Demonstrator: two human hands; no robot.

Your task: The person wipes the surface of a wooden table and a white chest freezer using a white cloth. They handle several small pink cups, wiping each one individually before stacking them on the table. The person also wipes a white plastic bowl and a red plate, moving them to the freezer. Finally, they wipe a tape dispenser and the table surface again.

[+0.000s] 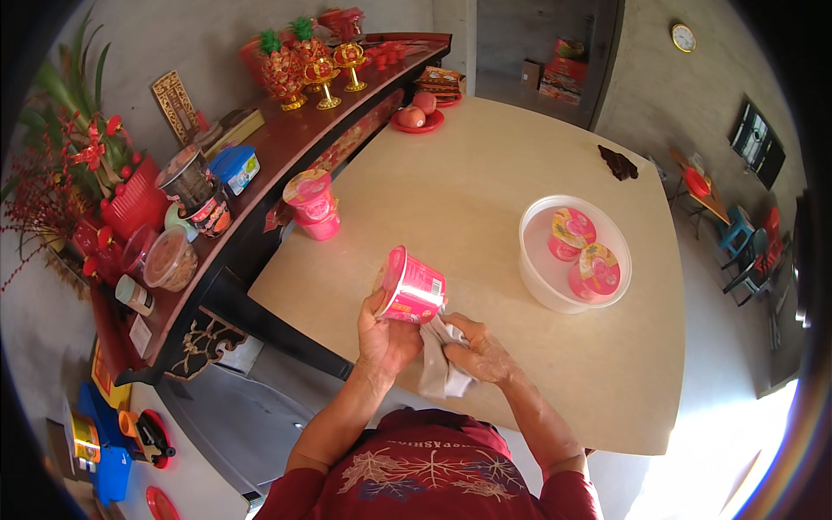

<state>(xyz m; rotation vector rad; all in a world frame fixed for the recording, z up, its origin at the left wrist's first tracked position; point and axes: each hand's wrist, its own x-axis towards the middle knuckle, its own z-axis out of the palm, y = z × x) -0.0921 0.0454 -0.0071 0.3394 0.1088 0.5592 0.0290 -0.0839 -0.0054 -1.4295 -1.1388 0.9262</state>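
My left hand (386, 341) grips a pink instant noodle cup (418, 286), tilted on its side over the table's near edge. A white cloth (445, 368) hangs from my right hand (482, 348), whose fingers are closed on it close to the cup's base. To the right stands a translucent white plastic tub (534, 284) with two pink noodle cups (594, 270) in it. Farther left, two more pink noodle cups (310, 201) are stacked on the table. Part of the held cup's lid is turned away from view.
The beige table (485, 165) carries a red plate (419, 127) of fruit at its far end and a dark crumpled item (618, 162) at the far right. Along the left runs a dark red altar table (286, 143) with ornaments, a potted plant and food tubs.
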